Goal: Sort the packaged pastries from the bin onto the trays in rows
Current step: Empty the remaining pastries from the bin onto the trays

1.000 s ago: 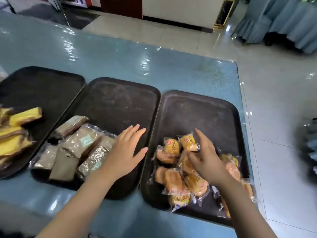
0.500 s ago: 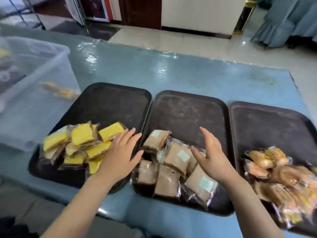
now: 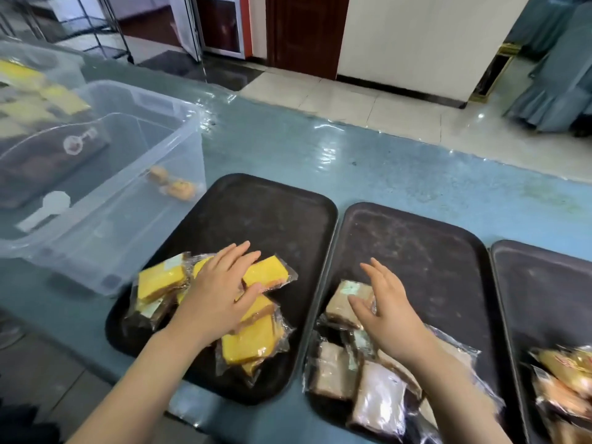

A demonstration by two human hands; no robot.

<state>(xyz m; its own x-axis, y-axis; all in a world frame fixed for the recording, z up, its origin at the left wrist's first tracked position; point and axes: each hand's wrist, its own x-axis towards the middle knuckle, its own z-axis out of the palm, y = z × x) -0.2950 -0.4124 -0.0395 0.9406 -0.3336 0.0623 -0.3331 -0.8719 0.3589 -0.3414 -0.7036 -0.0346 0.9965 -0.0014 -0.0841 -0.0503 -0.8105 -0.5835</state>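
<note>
Orange pastries [image 3: 567, 389] cut off at right edge

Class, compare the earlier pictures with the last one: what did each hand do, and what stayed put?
The left hand moved from the middle tray onto the yellow cake packets; the right hand left the orange pastries for the brown packets. Neither grips anything. All three piles stayed on their trays.

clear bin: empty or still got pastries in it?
Not empty. Through the clear bin's wall, at least two orange packaged pastries lie on its floor near the corner.
</note>
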